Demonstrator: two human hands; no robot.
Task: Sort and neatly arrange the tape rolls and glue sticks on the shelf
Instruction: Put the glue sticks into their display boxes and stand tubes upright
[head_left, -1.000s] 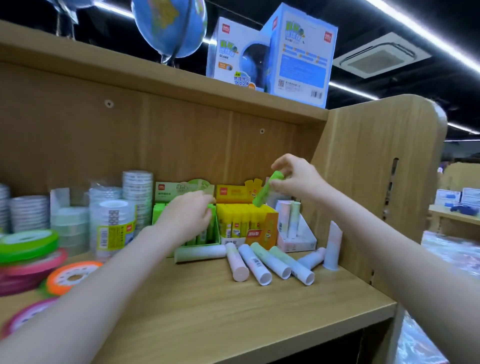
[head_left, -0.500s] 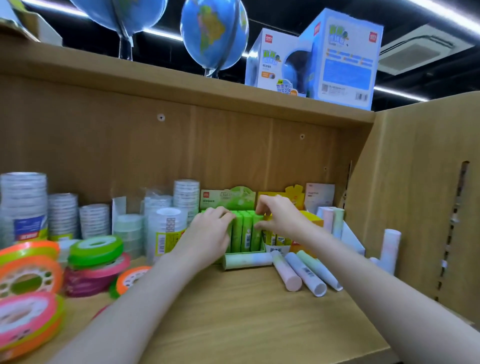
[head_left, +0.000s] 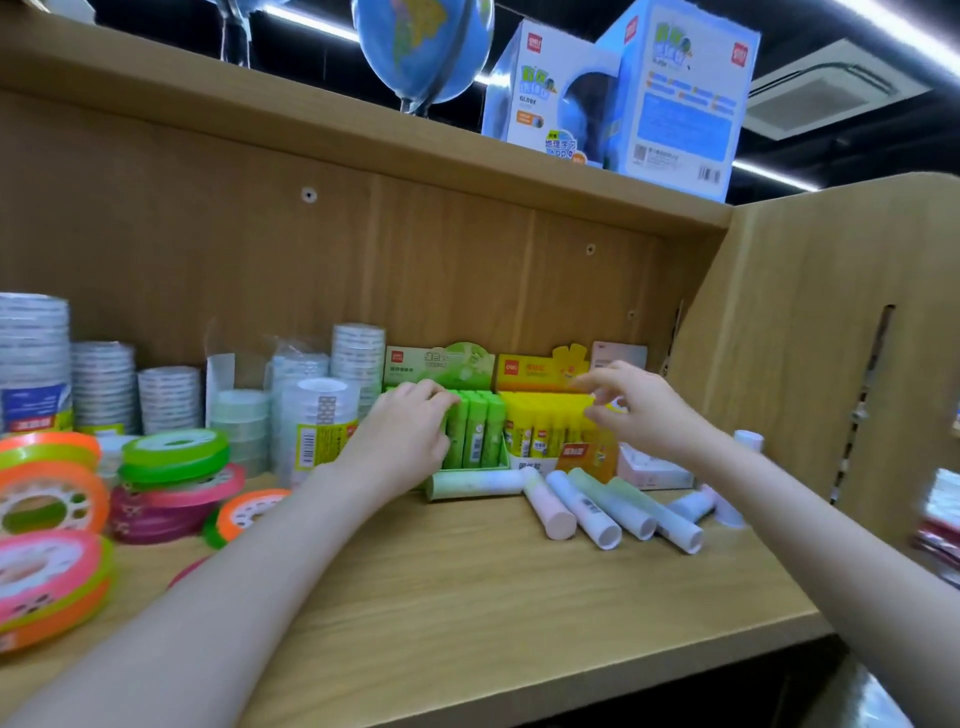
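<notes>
Left hand (head_left: 402, 441) rests relaxed on the green glue sticks (head_left: 475, 434); right hand (head_left: 636, 410) hovers loose-fingered and empty over the yellow glue sticks (head_left: 550, 428)

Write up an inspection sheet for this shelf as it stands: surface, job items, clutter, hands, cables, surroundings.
Surface: wooden shelf, bare at the front middle.
Job's things: green glue sticks upright in a green display box; yellow glue sticks upright in a yellow box beside it; pastel glue sticks lying loose in front; clear tape stacks at the back left; coloured tape rolls piled at the left.
Clutter: a white display box at the right.
Hands: left hand rests on the green sticks; right hand hovers over the yellow sticks, fingers loosely bent, holding nothing.
Cables: nothing seen.
Surroundings: globe and globe boxes on the shelf above.
</notes>
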